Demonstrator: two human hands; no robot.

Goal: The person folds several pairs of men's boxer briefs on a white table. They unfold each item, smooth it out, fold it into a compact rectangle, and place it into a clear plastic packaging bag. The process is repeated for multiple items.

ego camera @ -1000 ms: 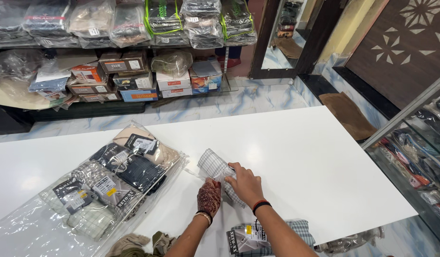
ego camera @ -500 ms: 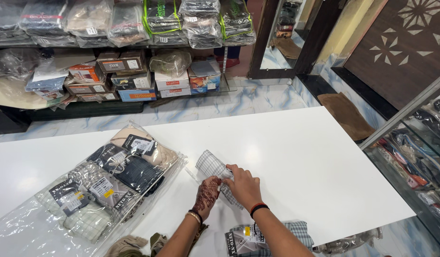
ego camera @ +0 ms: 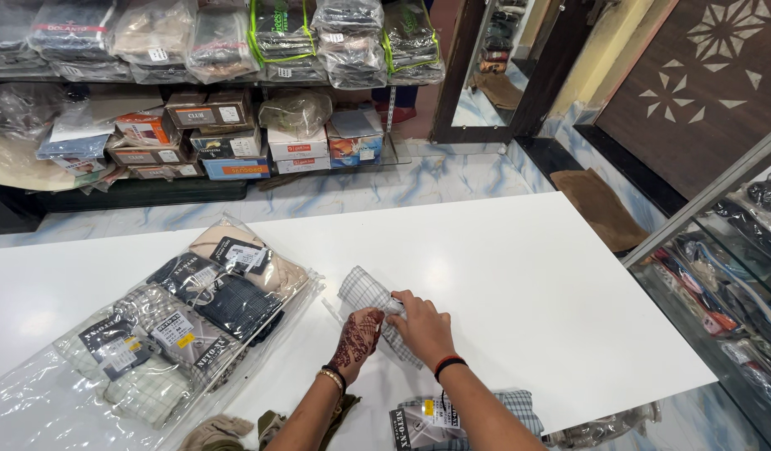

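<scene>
A small folded checked cloth [ego camera: 363, 292] lies on the white table [ego camera: 527, 276], and both my hands rest on it. My left hand [ego camera: 358, 338], patterned with dark henna, presses on its near left part with fingers curled. My right hand [ego camera: 423, 326], with a black and orange band at the wrist, grips the cloth's right side. A strip of clear plastic sticks out from under the cloth to the left.
A large clear plastic bag [ego camera: 151, 334] holding several folded, labelled cloths lies at the left. Another folded checked cloth with a label [ego camera: 431, 418] sits at the near edge under my right forearm. Shelves of boxes [ego camera: 227, 138] and wrapped bundles stand behind. A glass display case [ego camera: 719, 276] is at right.
My hands stay on the checked cloth; they have shifted a little nearer together, and the cloth looks more tightly folded than a second ago.
</scene>
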